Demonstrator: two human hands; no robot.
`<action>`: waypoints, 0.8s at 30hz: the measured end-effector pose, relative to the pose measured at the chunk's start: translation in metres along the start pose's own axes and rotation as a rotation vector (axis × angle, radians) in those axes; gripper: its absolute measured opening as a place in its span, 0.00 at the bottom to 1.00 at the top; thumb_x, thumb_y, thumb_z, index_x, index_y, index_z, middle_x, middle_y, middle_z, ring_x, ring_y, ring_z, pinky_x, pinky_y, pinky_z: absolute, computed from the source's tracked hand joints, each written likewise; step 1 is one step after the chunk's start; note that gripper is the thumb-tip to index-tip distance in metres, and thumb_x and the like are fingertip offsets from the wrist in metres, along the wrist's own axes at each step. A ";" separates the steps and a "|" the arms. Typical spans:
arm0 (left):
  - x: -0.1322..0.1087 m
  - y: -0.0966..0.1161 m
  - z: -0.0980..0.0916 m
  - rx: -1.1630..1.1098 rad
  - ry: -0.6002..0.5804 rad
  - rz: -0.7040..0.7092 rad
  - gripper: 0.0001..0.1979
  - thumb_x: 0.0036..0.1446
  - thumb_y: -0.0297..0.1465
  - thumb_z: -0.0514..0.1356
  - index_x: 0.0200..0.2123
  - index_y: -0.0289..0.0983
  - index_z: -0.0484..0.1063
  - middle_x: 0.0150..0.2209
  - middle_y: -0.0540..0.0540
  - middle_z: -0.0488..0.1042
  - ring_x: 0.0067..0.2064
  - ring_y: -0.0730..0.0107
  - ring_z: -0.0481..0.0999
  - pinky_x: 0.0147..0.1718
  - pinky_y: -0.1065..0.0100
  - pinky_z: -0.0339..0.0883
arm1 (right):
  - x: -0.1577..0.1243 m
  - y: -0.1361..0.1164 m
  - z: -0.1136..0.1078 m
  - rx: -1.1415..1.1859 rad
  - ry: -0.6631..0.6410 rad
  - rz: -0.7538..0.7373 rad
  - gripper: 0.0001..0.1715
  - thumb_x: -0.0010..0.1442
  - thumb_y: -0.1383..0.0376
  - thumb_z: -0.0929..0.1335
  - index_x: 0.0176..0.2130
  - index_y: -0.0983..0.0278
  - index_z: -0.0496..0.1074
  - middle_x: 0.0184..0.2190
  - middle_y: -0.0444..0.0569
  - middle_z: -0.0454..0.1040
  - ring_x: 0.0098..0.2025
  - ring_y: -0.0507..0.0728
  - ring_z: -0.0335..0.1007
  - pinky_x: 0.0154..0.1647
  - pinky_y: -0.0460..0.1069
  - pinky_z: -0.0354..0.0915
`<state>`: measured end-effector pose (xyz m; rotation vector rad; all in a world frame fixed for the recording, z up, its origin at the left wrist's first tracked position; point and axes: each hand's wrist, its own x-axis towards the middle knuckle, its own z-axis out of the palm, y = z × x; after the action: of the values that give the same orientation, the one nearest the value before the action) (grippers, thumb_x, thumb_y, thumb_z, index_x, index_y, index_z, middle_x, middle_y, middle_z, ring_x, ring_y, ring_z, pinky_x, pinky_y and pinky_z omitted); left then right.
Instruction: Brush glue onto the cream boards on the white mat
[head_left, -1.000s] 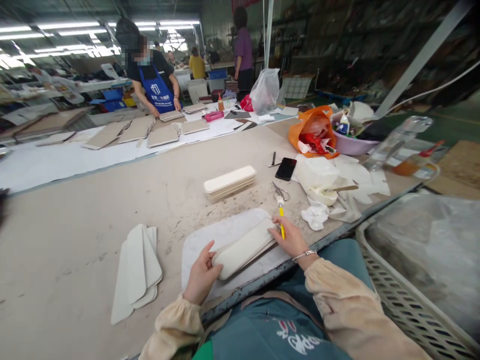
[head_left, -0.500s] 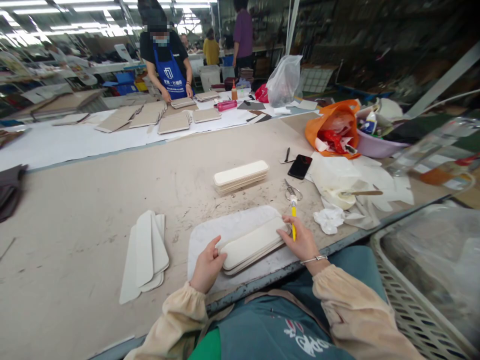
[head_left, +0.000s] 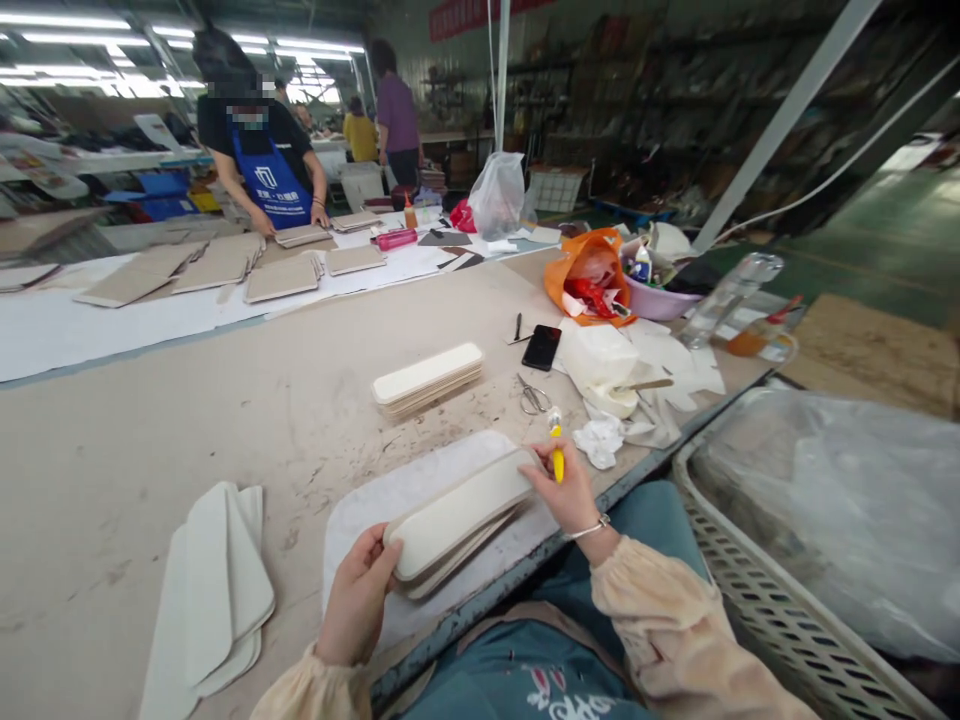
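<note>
A long cream strip with rounded ends (head_left: pixel 461 510) is held at both ends, tilted a little above similar strips stacked on a white sheet (head_left: pixel 349 520). My left hand (head_left: pixel 360 590) pinches its left end between thumb and fingers. At the right end, my right hand (head_left: pixel 562 485) grips the strip, with a yellow-handled tool (head_left: pixel 558 462) also tucked in that hand. Behind the sheet stands a neat stack of cream strips (head_left: pixel 429 380). To the left, several loose pale strips (head_left: pixel 210 590) lie fanned out on the table (head_left: pixel 300 440).
Scissors (head_left: pixel 534 396), a phone (head_left: pixel 541 347), crumpled tissue (head_left: pixel 598 440) and a white tub (head_left: pixel 604 370) are at the right. Farther back sits an orange bag (head_left: pixel 559 275). A plastic-filled basket (head_left: pixel 757 580) stands beside the table edge. Across the table, a person (head_left: pixel 262 170) handles brown panels.
My left hand has closed on the top strip's left end, and the strip is now lifted off the ones below. The camera view has turned to the right.
</note>
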<state>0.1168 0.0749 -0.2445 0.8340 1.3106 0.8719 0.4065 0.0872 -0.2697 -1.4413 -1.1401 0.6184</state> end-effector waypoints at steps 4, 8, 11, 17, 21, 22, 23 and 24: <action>-0.002 0.012 0.007 -0.124 0.023 -0.044 0.24 0.38 0.43 0.70 0.35 0.36 0.69 0.29 0.51 0.71 0.30 0.72 0.67 0.26 0.73 0.61 | 0.004 -0.020 -0.004 -0.038 0.091 -0.024 0.22 0.52 0.54 0.72 0.36 0.59 0.58 0.30 0.43 0.69 0.31 0.54 0.68 0.34 0.50 0.69; -0.008 0.024 0.015 -0.172 0.049 -0.031 0.23 0.36 0.42 0.70 0.33 0.36 0.69 0.29 0.51 0.72 0.32 0.70 0.70 0.29 0.71 0.65 | 0.008 -0.040 -0.014 -0.139 0.141 -0.092 0.19 0.53 0.55 0.71 0.35 0.59 0.60 0.30 0.43 0.68 0.29 0.53 0.66 0.33 0.50 0.68; -0.012 0.027 0.019 -0.205 0.039 -0.009 0.22 0.37 0.41 0.70 0.33 0.36 0.69 0.28 0.52 0.72 0.31 0.72 0.70 0.29 0.71 0.65 | 0.011 -0.046 -0.021 -0.138 0.164 -0.097 0.20 0.51 0.55 0.72 0.35 0.60 0.60 0.29 0.42 0.67 0.29 0.53 0.65 0.32 0.50 0.67; -0.014 0.025 0.021 -0.230 0.004 0.018 0.18 0.43 0.39 0.68 0.32 0.35 0.67 0.26 0.53 0.70 0.27 0.77 0.66 0.25 0.75 0.60 | 0.010 -0.052 -0.026 -0.093 0.187 -0.088 0.21 0.50 0.55 0.73 0.35 0.60 0.60 0.31 0.44 0.70 0.29 0.53 0.67 0.34 0.51 0.67; -0.015 0.027 0.023 -0.214 0.003 0.008 0.19 0.42 0.41 0.67 0.32 0.35 0.68 0.27 0.51 0.71 0.27 0.75 0.67 0.26 0.73 0.61 | 0.007 -0.055 -0.026 -0.063 0.187 -0.095 0.21 0.50 0.56 0.73 0.35 0.59 0.60 0.30 0.44 0.70 0.30 0.55 0.69 0.36 0.53 0.68; -0.015 0.027 0.024 -0.207 0.006 0.007 0.19 0.42 0.42 0.67 0.32 0.35 0.68 0.27 0.51 0.71 0.27 0.75 0.67 0.26 0.73 0.61 | 0.006 -0.055 -0.025 -0.057 0.187 -0.096 0.21 0.50 0.56 0.73 0.35 0.59 0.60 0.30 0.44 0.71 0.31 0.55 0.69 0.37 0.53 0.68; -0.016 0.028 0.024 -0.200 0.009 0.006 0.20 0.42 0.43 0.67 0.32 0.35 0.68 0.27 0.51 0.71 0.27 0.75 0.67 0.25 0.73 0.60 | 0.006 -0.056 -0.025 -0.057 0.190 -0.100 0.21 0.50 0.56 0.74 0.35 0.59 0.60 0.31 0.44 0.71 0.31 0.55 0.69 0.37 0.53 0.68; -0.016 0.028 0.025 -0.196 0.013 0.005 0.20 0.41 0.43 0.67 0.31 0.36 0.68 0.26 0.51 0.71 0.26 0.75 0.66 0.25 0.73 0.60 | 0.006 -0.057 -0.025 -0.065 0.195 -0.107 0.20 0.50 0.57 0.73 0.35 0.60 0.60 0.31 0.44 0.71 0.31 0.55 0.69 0.37 0.53 0.68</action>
<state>0.1388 0.0726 -0.2108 0.6790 1.2125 0.9940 0.4139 0.0748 -0.2090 -1.4512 -1.0834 0.3601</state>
